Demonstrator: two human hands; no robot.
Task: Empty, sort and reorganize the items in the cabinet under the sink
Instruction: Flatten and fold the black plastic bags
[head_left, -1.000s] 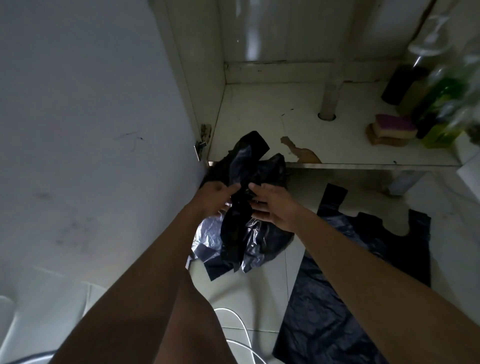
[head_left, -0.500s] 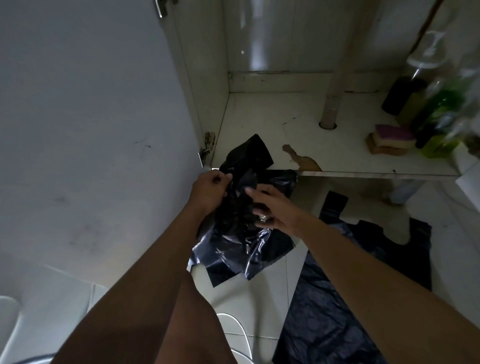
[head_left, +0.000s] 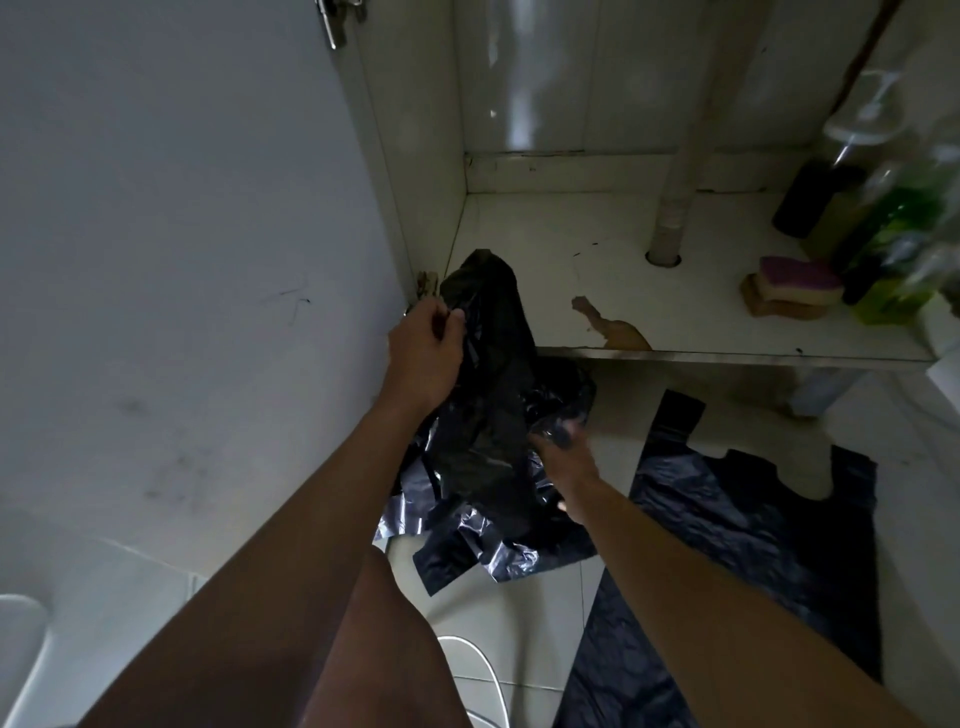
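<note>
A crumpled black plastic bag (head_left: 493, 374) hangs in front of the open sink cabinet's left corner. My left hand (head_left: 426, 348) grips its upper edge near the cabinet's front lip. Lower down, my right hand (head_left: 563, 452) pinches a fold of the same bag, its fingertips partly hidden in the plastic. A second black bag (head_left: 727, 545) lies spread flat on the tiled floor to the right. The cabinet floor (head_left: 649, 291) is white with a brown worn patch near its front edge.
A drain pipe (head_left: 675, 197) runs down through the cabinet floor. At the cabinet's right stand a sponge (head_left: 792, 286), green bottles (head_left: 904, 234) and a dark bottle (head_left: 808, 200). The open cabinet door (head_left: 182, 260) fills the left. A white cord (head_left: 483, 675) lies on the floor.
My left hand has lifted the bag's top up toward the cabinet edge. My right hand has slid down and to the right along the bag, stretching it out.
</note>
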